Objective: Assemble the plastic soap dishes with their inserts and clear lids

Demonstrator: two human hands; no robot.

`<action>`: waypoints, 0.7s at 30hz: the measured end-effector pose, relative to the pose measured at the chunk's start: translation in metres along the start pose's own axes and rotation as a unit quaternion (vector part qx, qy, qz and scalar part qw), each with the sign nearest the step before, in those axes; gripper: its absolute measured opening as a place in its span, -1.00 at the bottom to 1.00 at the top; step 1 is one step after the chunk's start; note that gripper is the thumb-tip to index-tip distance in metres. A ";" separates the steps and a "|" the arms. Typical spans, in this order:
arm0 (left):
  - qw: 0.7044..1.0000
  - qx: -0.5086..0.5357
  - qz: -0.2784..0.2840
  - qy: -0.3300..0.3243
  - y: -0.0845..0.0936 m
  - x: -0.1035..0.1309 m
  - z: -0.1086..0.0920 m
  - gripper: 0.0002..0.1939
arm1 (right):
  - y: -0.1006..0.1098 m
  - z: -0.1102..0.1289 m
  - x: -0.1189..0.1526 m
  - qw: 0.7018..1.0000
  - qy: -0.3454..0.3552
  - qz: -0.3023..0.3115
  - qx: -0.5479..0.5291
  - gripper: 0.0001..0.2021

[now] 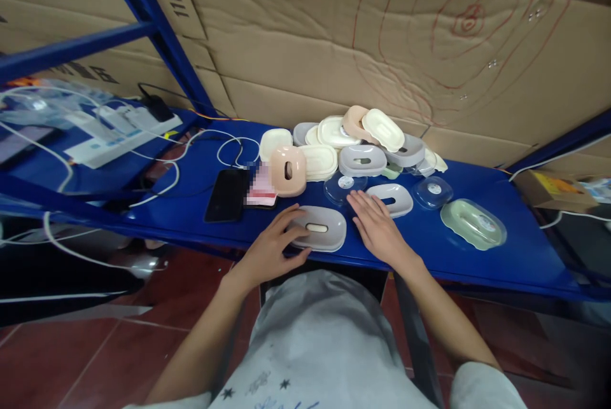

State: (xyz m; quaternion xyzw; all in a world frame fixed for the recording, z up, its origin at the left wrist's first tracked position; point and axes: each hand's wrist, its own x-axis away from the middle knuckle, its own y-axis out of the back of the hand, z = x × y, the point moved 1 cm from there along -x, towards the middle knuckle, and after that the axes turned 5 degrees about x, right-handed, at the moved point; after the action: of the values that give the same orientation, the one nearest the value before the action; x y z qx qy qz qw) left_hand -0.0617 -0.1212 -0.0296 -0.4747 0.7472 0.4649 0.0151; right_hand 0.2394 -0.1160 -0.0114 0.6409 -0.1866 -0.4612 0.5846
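Note:
My left hand (274,247) is around the left end of a grey oval soap dish (331,231) at the table's front edge. Its thumb lies at the near side and other fingers reach over the rim. A cream piece shows in the dish's central slot. My right hand (382,231) lies palm down with fingers stretched out, holding nothing. Its fingertips are by a clear plastic lid (337,188) and the left end of a lighter grey slotted tray (403,200). Whether they touch either, I cannot tell.
Behind my hands lies a pile of cream lids (337,131), a peach dish (296,167) and grey dishes (363,158). A black phone (227,196) sits left; a green dish under a clear cover (470,224) sits right. White cables and a power strip (126,138) occupy the far left.

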 end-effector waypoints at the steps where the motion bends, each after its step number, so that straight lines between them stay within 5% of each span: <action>1: 1.000 -0.001 -0.007 0.008 0.003 0.002 0.002 -0.82 | -0.004 -0.001 -0.007 1.000 0.002 0.011 0.011 -0.41; 6: 1.000 0.016 -0.008 0.020 0.006 0.005 0.003 -0.81 | -0.014 -0.004 -0.008 0.998 0.005 0.034 0.051 -0.41; 10: 0.999 0.038 0.006 0.029 0.007 0.004 0.001 -0.81 | -0.003 -0.016 0.020 0.996 0.001 0.020 0.090 -0.52; 17: 0.997 0.054 0.032 0.054 0.011 0.005 0.000 -0.80 | 0.020 -0.022 0.071 1.000 -0.017 0.010 0.000 -0.62; 21: 0.996 0.058 0.046 0.057 0.007 0.004 -0.004 -0.77 | 0.017 -0.018 0.080 0.998 -0.054 -0.009 0.020 -0.47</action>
State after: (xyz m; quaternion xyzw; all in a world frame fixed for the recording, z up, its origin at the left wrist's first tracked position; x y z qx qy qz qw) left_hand -0.0670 -0.1257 -0.0242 -0.4638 0.7938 0.3928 -0.0216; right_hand 0.2993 -0.1718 -0.0279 0.6284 -0.2211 -0.4965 0.5566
